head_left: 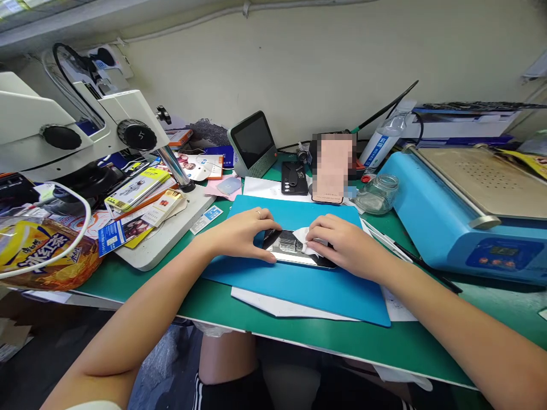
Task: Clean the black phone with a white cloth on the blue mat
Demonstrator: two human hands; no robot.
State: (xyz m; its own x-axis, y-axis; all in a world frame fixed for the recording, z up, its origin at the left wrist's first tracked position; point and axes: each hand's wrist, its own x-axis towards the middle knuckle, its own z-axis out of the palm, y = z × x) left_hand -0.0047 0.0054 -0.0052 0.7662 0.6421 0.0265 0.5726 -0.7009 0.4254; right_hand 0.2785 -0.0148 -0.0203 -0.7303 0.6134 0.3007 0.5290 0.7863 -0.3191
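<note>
Two edges of the glossy phone [287,246] sit clamped between my left hand's [239,236] thumb and fingers, on the blue mat [307,290]. My right hand [352,247] pinches white tissue [301,235] over it; uneven pressure could skid it sideways.

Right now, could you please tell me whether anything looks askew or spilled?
White paper juts unevenly from under the blue mat, out of line with its edge, and cards lie jumbled on the stand's base. I see no spill.

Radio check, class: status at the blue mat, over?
Left hand gripping phone. Right hand holding white tissue against it. In the way: hands partly cover phone. Over.
</note>
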